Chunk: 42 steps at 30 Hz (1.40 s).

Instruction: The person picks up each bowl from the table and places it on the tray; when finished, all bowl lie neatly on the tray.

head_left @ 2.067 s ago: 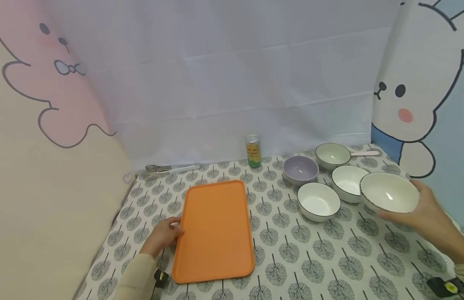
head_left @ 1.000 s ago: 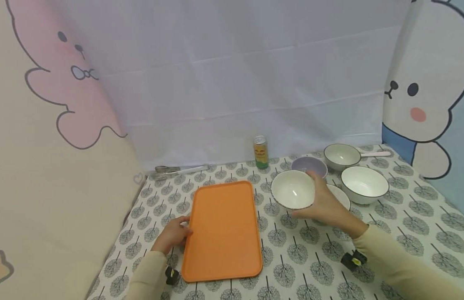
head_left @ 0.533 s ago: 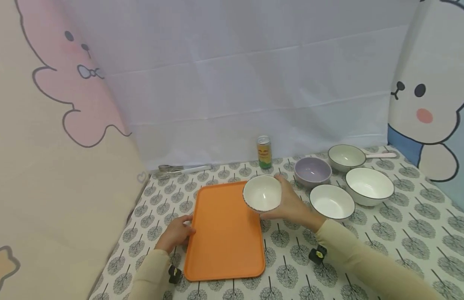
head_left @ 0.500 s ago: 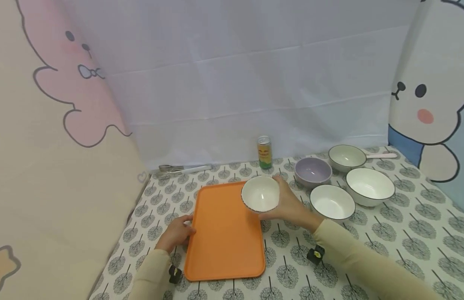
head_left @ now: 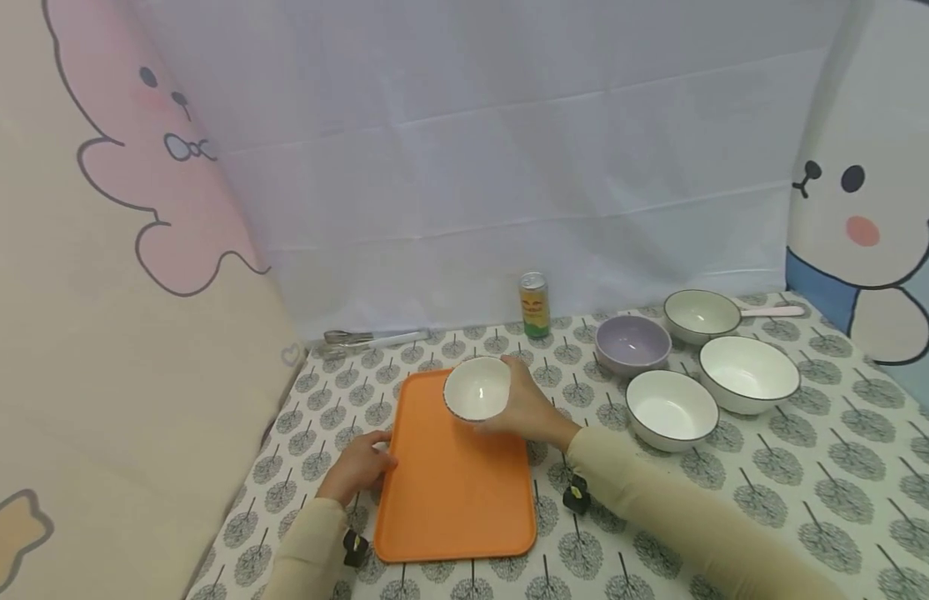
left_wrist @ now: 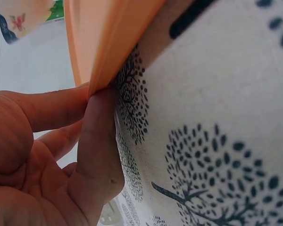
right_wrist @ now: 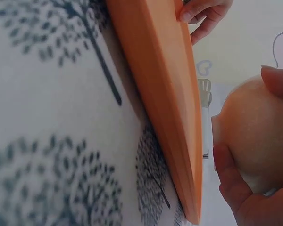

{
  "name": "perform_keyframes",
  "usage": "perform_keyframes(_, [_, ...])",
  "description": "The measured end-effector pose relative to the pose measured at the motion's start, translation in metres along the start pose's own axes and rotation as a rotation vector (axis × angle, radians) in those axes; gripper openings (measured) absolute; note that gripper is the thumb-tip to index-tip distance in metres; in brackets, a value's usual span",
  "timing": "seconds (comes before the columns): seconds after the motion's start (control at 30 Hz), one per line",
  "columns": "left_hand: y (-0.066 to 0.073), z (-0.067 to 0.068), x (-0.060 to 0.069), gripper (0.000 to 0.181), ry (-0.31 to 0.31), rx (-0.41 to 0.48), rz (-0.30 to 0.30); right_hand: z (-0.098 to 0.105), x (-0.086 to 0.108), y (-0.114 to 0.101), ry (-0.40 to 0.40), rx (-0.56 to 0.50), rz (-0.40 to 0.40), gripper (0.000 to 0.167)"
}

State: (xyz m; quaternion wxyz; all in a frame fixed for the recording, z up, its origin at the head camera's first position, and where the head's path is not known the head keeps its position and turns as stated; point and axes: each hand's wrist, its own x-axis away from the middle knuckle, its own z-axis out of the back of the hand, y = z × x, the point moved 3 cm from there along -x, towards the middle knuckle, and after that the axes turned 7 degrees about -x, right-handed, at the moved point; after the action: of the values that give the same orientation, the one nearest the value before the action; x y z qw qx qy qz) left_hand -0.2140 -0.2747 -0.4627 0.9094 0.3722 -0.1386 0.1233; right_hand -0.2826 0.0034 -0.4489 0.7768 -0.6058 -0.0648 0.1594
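cream long sleeves [head_left: 659, 500]; black wrist cameras [head_left: 355, 550], yellow marks [head_left: 576, 492]

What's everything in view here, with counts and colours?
held bowl: one, white, dark-rimmed, over orange tray
orange tray: one, orange, on tablecloth
white bowls: two, white, dark-rimmed, right side
purple bowl: one, purple, back right
green bowl: one, pale green, back right
pink handle: one, pale pink, beside green bowl
can: one, yellow and green, by back curtain
utensils: count unclear, metal and white, back left
tablecloth: one, white with dark trees, underneath
back curtain: one, white, behind
side panels: two, cartoon-printed, cream-pink left, blue-white right
left hand: one, bare, pinching tray's left edge
right hand: one, bare, gripping held bowl
sleeves: two, cream, both arms
wrist devices: two, black, both wrists
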Motion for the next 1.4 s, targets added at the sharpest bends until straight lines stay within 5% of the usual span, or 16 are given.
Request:
perform_keyframes(0.47, [0.001,0.0,0.001,0.055,-0.018,-0.029,-0.012,-0.036,-0.031,0.008,-0.001,0.083,-0.008,0.127])
perform_keyframes(1.0, [0.0,0.002,-0.001,0.053,-0.013,-0.039,-0.005,-0.047,-0.051,0.001,-0.087,0.168,-0.024,0.121])
perform_keyframes(1.4, [0.0,0.003,-0.003,0.054,-0.009,-0.04,0.0,-0.067,-0.07,0.001,-0.105,0.111,0.024,0.125])
